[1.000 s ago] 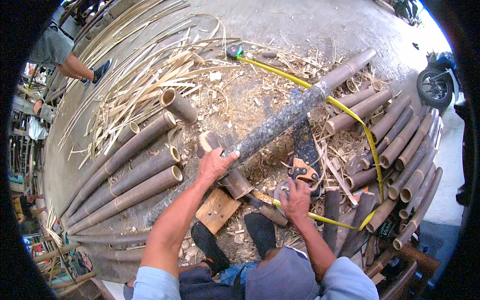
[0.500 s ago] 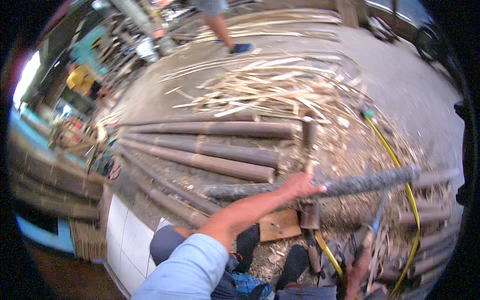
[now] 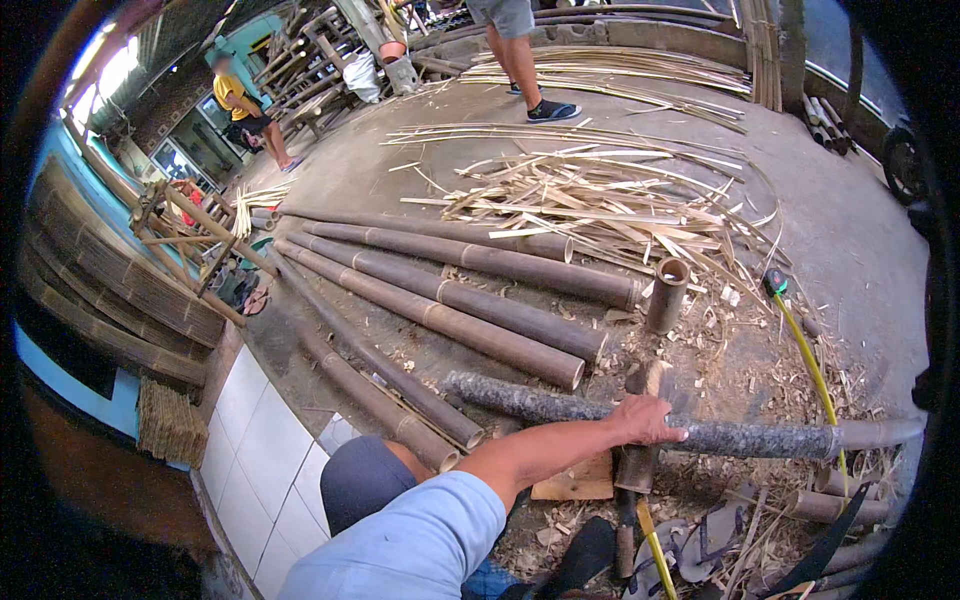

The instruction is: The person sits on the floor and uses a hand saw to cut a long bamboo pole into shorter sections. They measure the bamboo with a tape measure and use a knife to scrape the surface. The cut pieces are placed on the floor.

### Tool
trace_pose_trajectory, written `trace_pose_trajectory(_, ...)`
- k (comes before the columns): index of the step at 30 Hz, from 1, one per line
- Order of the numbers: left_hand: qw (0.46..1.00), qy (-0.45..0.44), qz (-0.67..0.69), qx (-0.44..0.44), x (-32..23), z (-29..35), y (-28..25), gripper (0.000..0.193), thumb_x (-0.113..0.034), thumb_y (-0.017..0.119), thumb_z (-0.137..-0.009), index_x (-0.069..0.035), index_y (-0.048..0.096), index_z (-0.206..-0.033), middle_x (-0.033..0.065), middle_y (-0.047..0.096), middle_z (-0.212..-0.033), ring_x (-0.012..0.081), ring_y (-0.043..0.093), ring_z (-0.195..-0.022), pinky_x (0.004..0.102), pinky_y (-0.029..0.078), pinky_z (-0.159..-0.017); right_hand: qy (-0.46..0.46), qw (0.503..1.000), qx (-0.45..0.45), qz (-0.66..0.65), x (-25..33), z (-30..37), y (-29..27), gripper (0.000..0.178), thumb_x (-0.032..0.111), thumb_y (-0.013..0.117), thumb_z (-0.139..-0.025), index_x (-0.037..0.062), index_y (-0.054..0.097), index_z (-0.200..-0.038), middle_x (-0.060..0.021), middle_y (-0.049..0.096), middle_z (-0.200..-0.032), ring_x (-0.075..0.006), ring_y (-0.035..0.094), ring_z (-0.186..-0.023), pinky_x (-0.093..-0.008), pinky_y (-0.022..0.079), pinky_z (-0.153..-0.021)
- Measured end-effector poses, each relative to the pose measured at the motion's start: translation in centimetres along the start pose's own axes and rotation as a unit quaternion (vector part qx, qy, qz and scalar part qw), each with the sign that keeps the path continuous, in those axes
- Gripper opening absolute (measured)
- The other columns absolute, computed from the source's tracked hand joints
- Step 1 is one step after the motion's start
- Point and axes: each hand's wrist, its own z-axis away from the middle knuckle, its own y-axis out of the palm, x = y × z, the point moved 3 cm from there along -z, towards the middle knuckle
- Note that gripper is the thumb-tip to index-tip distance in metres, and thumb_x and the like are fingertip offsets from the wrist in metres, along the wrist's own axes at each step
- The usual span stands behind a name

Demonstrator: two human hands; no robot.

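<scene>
The pole (image 3: 755,438) lies at four o'clock, the left hand (image 3: 645,420) curled over its middle; the right hand is out of view. It seems stiff, fairly light, rough; best held mid-length, above the stub (image 3: 636,472).

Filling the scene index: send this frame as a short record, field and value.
left grip: closed over mottled grey pole, thumb on near side
right grip: not in view
pole: crosses over short bamboo piece
tape measure: on floor beyond pole, yellow blade drawn out
left floor: long brown bamboo poles, side by side
beyond them: heap of pale split strips
people: two in background, one in yellow top, one in grey shorts
</scene>
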Motion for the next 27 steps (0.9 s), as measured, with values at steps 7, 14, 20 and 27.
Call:
trace_pose_trajectory(7, 0.999, 0.025, -0.032, -0.01, -1.6, -1.5, 1.0, 0.08, -0.072, 0.064, -0.08, 0.004, 0.07, -0.102, 0.025, 0.072, -0.098, 0.0394, 0.07, -0.095, 0.0494, 0.049, -0.094, 0.188, 0.966, 0.072, -0.163, 3.5, 2.1, 1.7, 0.052, 0.015, 0.066, -0.086, -0.0118, 0.058, -0.129, -0.0254, 0.067, -0.112, -0.0338, 0.067, -0.091, -0.0412, 0.059, -0.073)
trace_pose_trajectory(14, 0.994, 0.043, -0.081, -0.067, -2.0, -0.4, 1.1, 0.078, -0.07, 0.061, -0.084, 0.004, 0.071, -0.108, 0.031, 0.065, -0.12, 0.04, 0.056, -0.124, 0.0566, 0.028, -0.116, 0.256, 0.933, 0.128, -0.219, 6.7, 4.7, 4.8, 0.053, 0.019, 0.064, -0.088, -0.0104, 0.057, -0.132, -0.022, 0.066, -0.106, -0.031, 0.065, -0.086, -0.041, 0.057, -0.071)
trace_pose_trajectory(20, 0.998, 0.05, -0.031, 0.01, -1.7, -1.2, 0.7, 0.078, -0.071, 0.06, -0.084, 0.003, 0.073, -0.106, 0.0292, 0.064, -0.118, 0.0403, 0.054, -0.123, 0.0574, 0.017, -0.121, 0.29, 0.912, 0.155, -0.246, 7.3, 6.0, 6.0, 0.055, 0.023, 0.062, -0.09, -0.0089, 0.056, -0.134, -0.0186, 0.064, -0.099, -0.0282, 0.063, -0.081, -0.0408, 0.055, -0.07)
trace_pose_trajectory(27, 0.998, 0.044, -0.053, 0.0, -1.3, -2.1, 1.1, 0.082, -0.076, 0.06, -0.08, 0.001, 0.074, -0.105, 0.0251, 0.068, -0.108, 0.0365, 0.057, -0.119, 0.0551, 0.02, -0.119, 0.315, 0.895, 0.165, -0.27, 8.0, 7.1, 6.4, 0.056, 0.027, 0.059, -0.092, -0.0074, 0.054, -0.136, -0.0149, 0.062, -0.092, -0.0252, 0.06, -0.076, -0.0405, 0.053, -0.068)
